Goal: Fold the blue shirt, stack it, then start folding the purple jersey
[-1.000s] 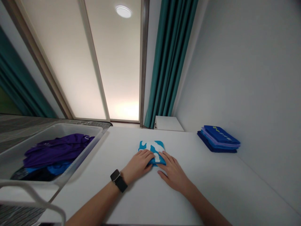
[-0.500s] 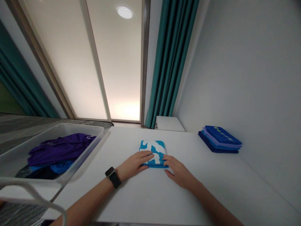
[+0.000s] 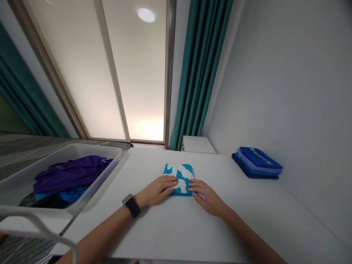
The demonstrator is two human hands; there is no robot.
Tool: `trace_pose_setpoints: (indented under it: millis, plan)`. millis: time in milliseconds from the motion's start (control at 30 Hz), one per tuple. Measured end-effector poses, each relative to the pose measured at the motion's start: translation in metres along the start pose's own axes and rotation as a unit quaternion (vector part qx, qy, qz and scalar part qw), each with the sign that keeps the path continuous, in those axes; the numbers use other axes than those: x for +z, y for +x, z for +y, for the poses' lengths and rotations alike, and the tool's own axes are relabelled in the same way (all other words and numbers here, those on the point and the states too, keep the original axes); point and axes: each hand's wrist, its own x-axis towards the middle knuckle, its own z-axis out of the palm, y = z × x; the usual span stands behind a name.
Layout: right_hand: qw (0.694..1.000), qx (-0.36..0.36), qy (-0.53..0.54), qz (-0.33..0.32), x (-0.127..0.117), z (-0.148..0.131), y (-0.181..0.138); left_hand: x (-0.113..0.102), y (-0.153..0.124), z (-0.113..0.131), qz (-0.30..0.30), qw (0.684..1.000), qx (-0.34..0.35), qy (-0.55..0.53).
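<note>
A blue-and-white patterned piece of cloth, folded into a small flat square (image 3: 180, 178), lies on the white table (image 3: 176, 231) in front of me. My left hand (image 3: 157, 190) rests on its left edge, fingers stretched out across the top. On the right edge lies my right hand (image 3: 206, 196), its fingers spread and touching the cloth. Both palms face down, and neither hand grips anything. A black watch (image 3: 132, 205) is on my left wrist.
A white plastic bin (image 3: 118, 154) with crumpled purple and blue clothes (image 3: 73, 174) stands left of the table. At the right, by the wall, sits a stack of folded blue and lilac clothes (image 3: 258, 163). A white cabinet (image 3: 198, 144) stands beyond the far edge.
My right fingers have slid slightly left over the cloth, and my left thumb has lifted from the near edge onto its side. The cloth stays in place.
</note>
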Motion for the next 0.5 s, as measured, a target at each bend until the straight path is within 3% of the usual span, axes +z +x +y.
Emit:
trace_pose_setpoints:
  millis: [200,300,400,500]
  plan:
    - [0.976,0.146,0.116,0.109,0.007,0.024,0.039,-0.005,0.029,-0.026,0.137,0.983,-0.121,-0.014]
    - [0.940,0.235,0.187,0.164,0.016,0.043,0.064,0.000,0.044,-0.052,0.213,0.936,-0.255,-0.119]
    - [0.904,0.293,0.257,0.177,0.026,0.055,0.084,0.009,0.054,-0.071,0.229,0.912,-0.301,-0.156]
    - [0.900,0.295,0.277,0.163,0.035,0.060,0.099,0.019,0.059,-0.078,0.225,0.907,-0.307,-0.177]
